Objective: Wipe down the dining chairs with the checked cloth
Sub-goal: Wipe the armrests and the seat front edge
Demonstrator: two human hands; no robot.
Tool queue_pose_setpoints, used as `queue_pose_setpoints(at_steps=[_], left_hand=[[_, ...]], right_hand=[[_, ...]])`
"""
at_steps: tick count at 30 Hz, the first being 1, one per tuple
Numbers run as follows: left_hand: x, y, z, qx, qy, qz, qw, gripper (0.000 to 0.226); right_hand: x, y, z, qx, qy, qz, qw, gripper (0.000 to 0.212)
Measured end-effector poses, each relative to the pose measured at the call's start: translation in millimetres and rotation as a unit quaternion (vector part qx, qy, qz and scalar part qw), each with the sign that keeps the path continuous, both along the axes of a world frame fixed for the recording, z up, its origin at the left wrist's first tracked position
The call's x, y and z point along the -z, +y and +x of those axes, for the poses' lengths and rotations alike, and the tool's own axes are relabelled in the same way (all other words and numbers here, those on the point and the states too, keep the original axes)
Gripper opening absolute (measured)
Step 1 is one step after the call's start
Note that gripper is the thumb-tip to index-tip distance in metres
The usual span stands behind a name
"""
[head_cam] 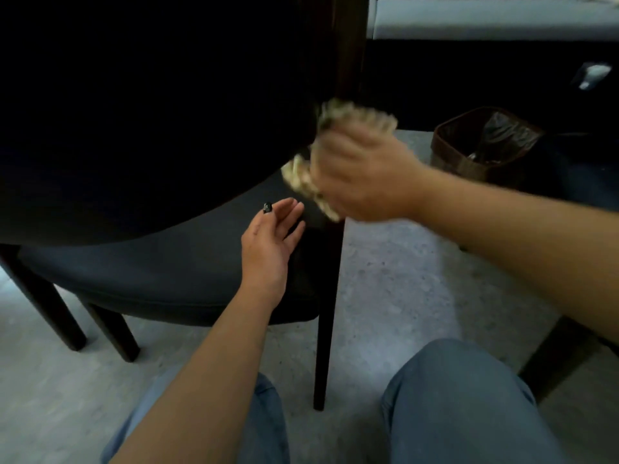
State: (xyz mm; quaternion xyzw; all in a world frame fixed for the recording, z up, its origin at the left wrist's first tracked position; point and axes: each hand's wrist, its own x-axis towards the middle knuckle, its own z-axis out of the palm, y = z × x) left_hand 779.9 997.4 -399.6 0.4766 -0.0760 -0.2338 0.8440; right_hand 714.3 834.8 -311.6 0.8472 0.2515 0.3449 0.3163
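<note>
Head view: my right hand (pixel 361 175), blurred at frame centre, grips the checked cloth (pixel 335 122) against the dark chair (pixel 150 272) back's right edge, left hand (pixel 268 249) relaxed, fingers straight, over the seat.

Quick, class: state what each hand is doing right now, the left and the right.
Left hand: open, fingers straight, by the chair seat, holding nothing.
Right hand: closed round the checked cloth, at the chair's back leg.

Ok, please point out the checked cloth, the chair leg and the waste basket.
checked cloth (pixel 303 180): head view, lower bunched end.
chair leg (pixel 326 316): head view, mid shaft.
waste basket (pixel 449 155): head view, woven front wall.
</note>
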Motion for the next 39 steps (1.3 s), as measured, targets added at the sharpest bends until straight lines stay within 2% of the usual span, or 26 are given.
queue_pose_setpoints(at_steps=[1, 3, 6, 7, 8, 9, 12, 14, 15, 17, 18, 19, 20, 21, 22, 23, 24, 27, 29, 32, 33, 34, 36, 39], left_hand=[[0, 0, -1, -0.006, 0.005, 0.003, 1.0, 0.032], [0, 0, -3, -0.027, 0.009, 0.004, 1.0, 0.031], [0, 1, -8, -0.052, 0.001, 0.012, 0.999, 0.029], [0, 2, -9, -0.054, -0.001, 0.013, 0.998, 0.029], [0, 2, -9, -0.054, -0.002, 0.012, 0.998, 0.029], [-1, 2, -9, -0.052, -0.006, 0.014, 0.999, 0.029], [3, 4, -8, -0.044, -0.059, 0.064, 0.995, 0.027], [11, 6, -12, -0.062, -0.18, 0.149, 0.97, 0.029], [14, 6, -16, -0.076, -0.261, 0.206, 0.94, 0.033], [19, 4, -23, -0.091, -0.381, 0.263, 0.882, 0.041], [20, 2, -26, -0.084, -0.407, 0.269, 0.869, 0.043], [19, 1, -27, -0.079, -0.423, 0.273, 0.861, 0.045], [20, -1, -27, -0.077, -0.431, 0.281, 0.854, 0.045], [20, -3, -26, -0.075, -0.435, 0.292, 0.848, 0.046], [20, -3, -26, -0.075, -0.435, 0.302, 0.845, 0.046], [20, -2, -26, -0.078, -0.432, 0.308, 0.844, 0.046], [21, -2, -26, -0.078, -0.434, 0.309, 0.843, 0.046], [23, -3, -27, -0.054, -0.468, 0.295, 0.832, 0.046], [26, -2, -24, -0.039, -0.483, 0.284, 0.827, 0.048], [25, -3, -20, -0.053, -0.468, 0.262, 0.842, 0.044], [25, -2, -20, -0.058, -0.46, 0.253, 0.849, 0.041], [24, -1, -19, -0.058, -0.446, 0.242, 0.86, 0.037], [21, 0, -17, -0.05, -0.382, 0.205, 0.9, 0.033], [9, 3, -9, -0.046, -0.163, 0.097, 0.981, 0.032]], right_hand=[[-12, 4, 6, 0.029, -0.017, 0.023, 0.999, 0.021], [-9, 19, 9, 0.08, -0.004, 0.004, 0.997, 0.025], [43, 47, -12, 0.109, 0.157, -0.101, 0.976, 0.027], [52, 53, -18, 0.117, 0.212, -0.108, 0.964, 0.026], [51, 52, -19, 0.119, 0.236, -0.101, 0.959, 0.027], [44, 44, -17, 0.11, 0.223, -0.086, 0.965, 0.028], [28, 8, -22, 0.018, 0.118, 0.029, 0.992, 0.034], [43, 2, -41, 0.015, 0.073, 0.196, 0.978, 0.042], [57, 12, -49, 0.03, 0.061, 0.297, 0.953, 0.044], [80, 46, -52, 0.054, 0.029, 0.499, 0.865, 0.047], [81, 62, -44, 0.044, 0.002, 0.601, 0.798, 0.047], [75, 76, -33, 0.028, -0.039, 0.706, 0.707, 0.046], [64, 86, -21, 0.015, -0.093, 0.809, 0.581, 0.044], [54, 94, -9, 0.009, -0.149, 0.876, 0.459, 0.04], [54, 98, -2, 0.014, -0.184, 0.914, 0.362, 0.035], [62, 100, 2, 0.031, -0.193, 0.932, 0.306, 0.033], [78, 101, 1, 0.067, -0.173, 0.937, 0.295, 0.031], [134, 108, -28, 0.184, -0.037, 0.94, 0.286, 0.028], [156, 125, -57, 0.192, 0.031, 0.934, 0.299, 0.035], [147, 150, -78, 0.153, 0.029, 0.921, 0.357, 0.047], [137, 151, -76, 0.14, 0.013, 0.906, 0.4, 0.049], [127, 150, -73, 0.127, -0.005, 0.88, 0.458, 0.051], [118, 140, -64, 0.095, -0.038, 0.815, 0.571, 0.052], [133, 120, -59, 0.094, -0.036, 0.683, 0.724, 0.049]])
